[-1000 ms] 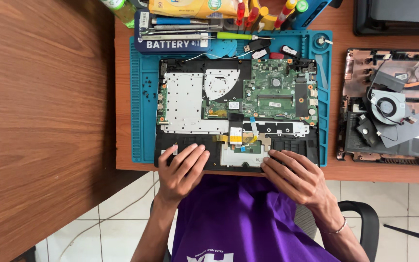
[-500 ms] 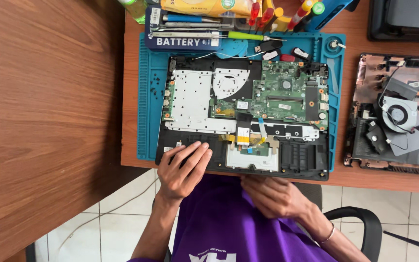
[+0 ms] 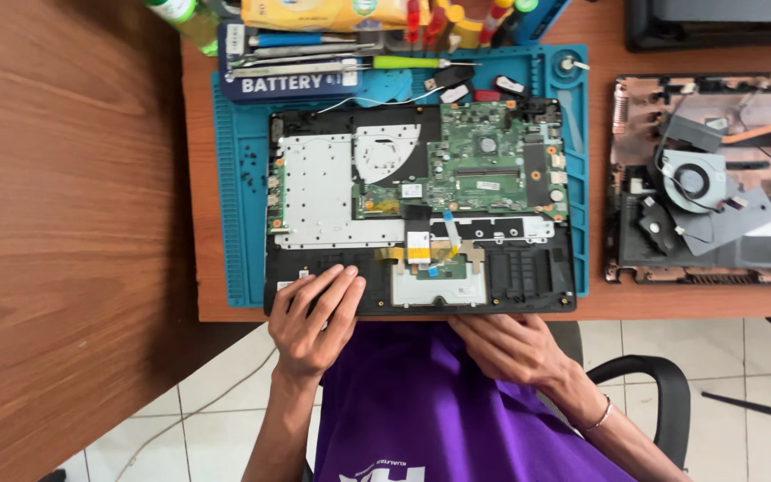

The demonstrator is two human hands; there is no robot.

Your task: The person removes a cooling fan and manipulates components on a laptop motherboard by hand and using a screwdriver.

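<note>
From the head view, an open laptop [image 3: 421, 210] with its insides showing lies on a blue mat [image 3: 236, 196] on the counter [image 3: 216, 303]. The left hand [image 3: 314, 321] rests flat, fingers spread, on the laptop's near left corner, holding nothing. The right hand [image 3: 506, 346] is loosely open just under the near edge, in front of the purple shirt [image 3: 421, 411].

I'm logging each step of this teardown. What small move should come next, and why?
Probably bring the right hand back up onto the laptop's front edge. Only the left hand rests on it, and the right sits below the desk edge, holding nothing.
</note>
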